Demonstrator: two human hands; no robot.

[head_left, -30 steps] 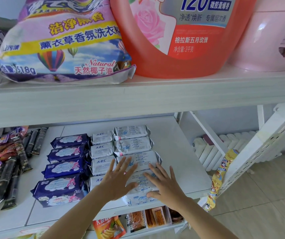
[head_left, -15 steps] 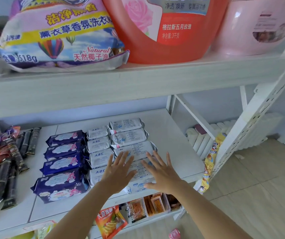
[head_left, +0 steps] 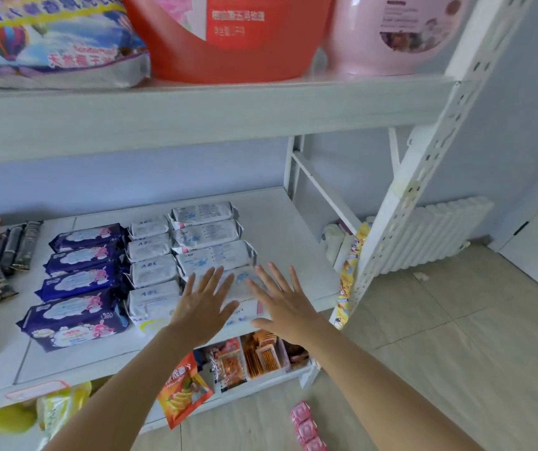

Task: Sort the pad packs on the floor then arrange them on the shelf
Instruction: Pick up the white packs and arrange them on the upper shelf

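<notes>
Hands, left and right, fingers spread flat, gripping nothing, on front white pack; three rows shelved, pink packs remain on floor.

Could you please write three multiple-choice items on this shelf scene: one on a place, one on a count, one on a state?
1. Where do the dark purple packs lie?
A. left column
B. right column
C. top shelf

2. How many purple packs are there?
A. two
B. four
C. six

3. How are both hands?
A. fists
B. flat, fingers spread
C. pinching

Key: 1 A, they lie left of the ABC packs; 2 B, four lie front to back; 3 B, left hand and right hand lie spread over the front white pack.
</notes>
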